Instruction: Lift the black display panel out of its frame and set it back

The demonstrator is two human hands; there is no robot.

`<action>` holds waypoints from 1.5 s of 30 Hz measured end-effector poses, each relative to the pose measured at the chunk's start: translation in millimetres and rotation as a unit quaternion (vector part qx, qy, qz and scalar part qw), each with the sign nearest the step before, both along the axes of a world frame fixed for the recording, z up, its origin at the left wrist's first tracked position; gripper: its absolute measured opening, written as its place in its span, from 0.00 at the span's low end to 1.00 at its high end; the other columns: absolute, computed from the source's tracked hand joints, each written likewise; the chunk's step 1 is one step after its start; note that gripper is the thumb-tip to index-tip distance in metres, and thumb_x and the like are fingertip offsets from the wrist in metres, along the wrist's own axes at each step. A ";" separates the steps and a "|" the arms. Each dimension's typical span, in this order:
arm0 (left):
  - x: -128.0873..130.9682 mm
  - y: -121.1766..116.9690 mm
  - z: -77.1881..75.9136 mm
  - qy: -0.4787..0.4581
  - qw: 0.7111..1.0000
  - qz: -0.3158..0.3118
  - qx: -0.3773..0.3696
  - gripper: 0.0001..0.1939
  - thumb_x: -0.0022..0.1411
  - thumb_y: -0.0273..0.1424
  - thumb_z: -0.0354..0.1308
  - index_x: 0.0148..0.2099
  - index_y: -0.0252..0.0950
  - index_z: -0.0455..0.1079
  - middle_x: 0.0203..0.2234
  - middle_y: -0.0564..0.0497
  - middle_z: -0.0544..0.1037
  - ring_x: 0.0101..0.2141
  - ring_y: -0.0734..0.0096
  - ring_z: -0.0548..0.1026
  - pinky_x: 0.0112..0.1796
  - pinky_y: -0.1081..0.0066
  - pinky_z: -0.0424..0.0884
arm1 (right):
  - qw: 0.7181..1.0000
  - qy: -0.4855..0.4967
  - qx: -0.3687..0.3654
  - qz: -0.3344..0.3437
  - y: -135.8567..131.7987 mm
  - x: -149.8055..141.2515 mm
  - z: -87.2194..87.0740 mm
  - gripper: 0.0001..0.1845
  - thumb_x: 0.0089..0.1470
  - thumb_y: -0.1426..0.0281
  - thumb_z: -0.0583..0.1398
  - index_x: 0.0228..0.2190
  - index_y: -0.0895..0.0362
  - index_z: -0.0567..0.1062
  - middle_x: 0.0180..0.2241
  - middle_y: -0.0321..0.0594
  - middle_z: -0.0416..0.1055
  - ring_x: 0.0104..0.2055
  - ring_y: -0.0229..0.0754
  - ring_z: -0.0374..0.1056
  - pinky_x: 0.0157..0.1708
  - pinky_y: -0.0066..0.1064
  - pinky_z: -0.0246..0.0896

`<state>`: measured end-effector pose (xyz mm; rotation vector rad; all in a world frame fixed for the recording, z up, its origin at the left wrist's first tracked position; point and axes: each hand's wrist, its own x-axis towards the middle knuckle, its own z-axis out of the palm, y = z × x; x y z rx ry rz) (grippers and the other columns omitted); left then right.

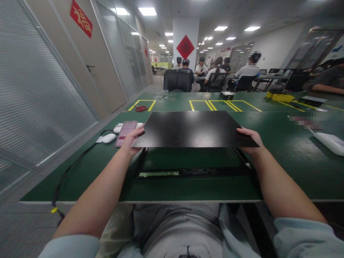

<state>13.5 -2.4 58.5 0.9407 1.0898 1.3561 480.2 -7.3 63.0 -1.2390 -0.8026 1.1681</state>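
A flat black panel [193, 128] is held level a little above the green table [80, 175]. My left hand [132, 141] grips its near left corner, thumb on top. My right hand [249, 139] grips its near right corner the same way. Under the panel a thin black frame [188, 173] lies on the table, with a strip of circuit board along its near edge. The far part of the frame is hidden by the panel.
A pink phone [125, 132], a white mouse [109, 138] and a black cable [72, 166] lie at the left. Red scissors [141, 108], a clear cup [165, 94] and a small black box [227, 95] sit farther back. A white object [329, 141] lies at the right. Several people sit at far tables.
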 end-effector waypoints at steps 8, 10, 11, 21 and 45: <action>-17.7 1.6 8.0 0.032 0.998 0.011 0.053 0.38 0.39 0.30 0.60 0.57 0.37 0.79 0.45 0.45 0.86 0.49 0.40 0.84 0.47 0.49 0.84 | 0.982 -0.050 -0.151 0.101 12.6 7.8 -9.2 0.05 0.57 0.79 0.63 0.35 0.62 0.80 0.27 0.45 0.79 0.25 0.39 0.74 0.25 0.25 0.69; -20.5 -0.5 4.8 0.052 0.998 -0.014 0.039 0.39 0.38 0.30 0.60 0.57 0.38 0.79 0.44 0.45 0.86 0.48 0.39 0.84 0.47 0.49 0.84 | 0.982 -0.071 -0.153 0.081 14.1 9.3 -10.6 0.05 0.59 0.79 0.62 0.34 0.62 0.80 0.25 0.44 0.77 0.23 0.37 0.72 0.22 0.22 0.65; -21.0 -1.5 2.4 0.061 0.997 -0.021 0.030 0.39 0.37 0.30 0.60 0.57 0.38 0.79 0.43 0.45 0.86 0.48 0.40 0.84 0.47 0.49 0.84 | 0.983 -0.080 -0.150 0.068 14.1 10.1 -11.2 0.05 0.59 0.80 0.63 0.33 0.63 0.80 0.24 0.43 0.77 0.22 0.36 0.71 0.20 0.21 0.63; -12.9 12.5 -16.6 0.109 0.992 0.017 -0.056 0.30 0.43 0.33 0.70 0.51 0.41 0.73 0.33 0.52 0.85 0.37 0.50 0.86 0.39 0.57 0.83 | 0.977 -0.148 -0.150 0.020 14.2 7.9 -14.0 0.04 0.51 0.82 0.67 0.29 0.62 0.79 0.25 0.42 0.76 0.17 0.33 0.63 0.14 0.22 0.58; -15.7 12.6 -20.2 0.164 0.984 0.041 -0.052 0.28 0.38 0.31 0.69 0.47 0.41 0.75 0.28 0.55 0.84 0.33 0.54 0.85 0.34 0.63 0.80 | 0.953 -0.275 -0.122 -0.029 14.3 5.2 -15.6 0.09 0.55 0.81 0.64 0.37 0.58 0.76 0.20 0.39 0.76 0.17 0.40 0.71 0.15 0.24 0.65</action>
